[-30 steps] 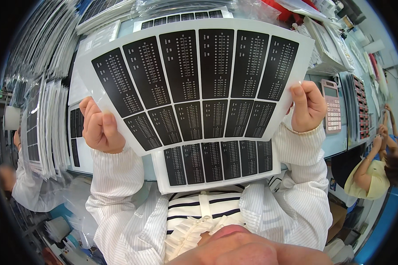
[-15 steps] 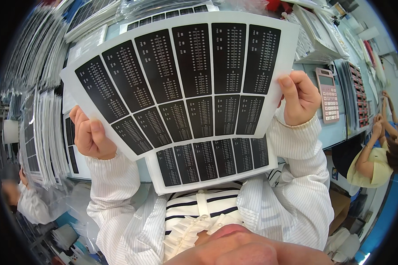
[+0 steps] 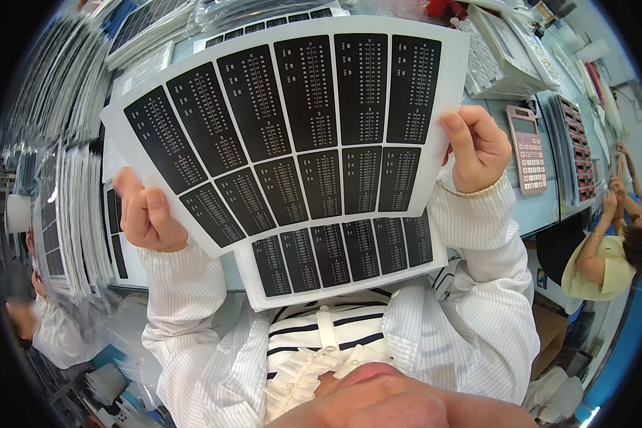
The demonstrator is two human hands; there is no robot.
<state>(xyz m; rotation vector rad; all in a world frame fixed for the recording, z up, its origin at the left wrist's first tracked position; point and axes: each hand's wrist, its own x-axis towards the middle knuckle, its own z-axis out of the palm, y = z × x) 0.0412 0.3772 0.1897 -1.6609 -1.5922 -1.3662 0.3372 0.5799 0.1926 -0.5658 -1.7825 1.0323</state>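
Between my two hands a white sheet printed with rows of black rectangular panels (image 3: 303, 135) is held up, its surface slightly curved. My left hand (image 3: 153, 217) pinches its lower left corner, one fingertip blurred. Closed at the right edge, my right hand (image 3: 478, 153) grips the sheet between thumb and curled fingers. Below the raised sheet and close to my chest, a stack of similar printed sheets (image 3: 344, 255) shows its near row of panels; the rest is covered.
Tall stacks of sheets (image 3: 78, 214) line the left side. To the right lie a pink calculator (image 3: 527, 153) and a rack with red and black strips (image 3: 576, 146). White packages (image 3: 503, 60) sit at the back right. Other people are at both sides, one in a yellow top (image 3: 595, 264).
The raised sheet's right edge has shifted a little left and up with my right hand. A finger of my left hand has moved and blurred; its grip stays at the corner.
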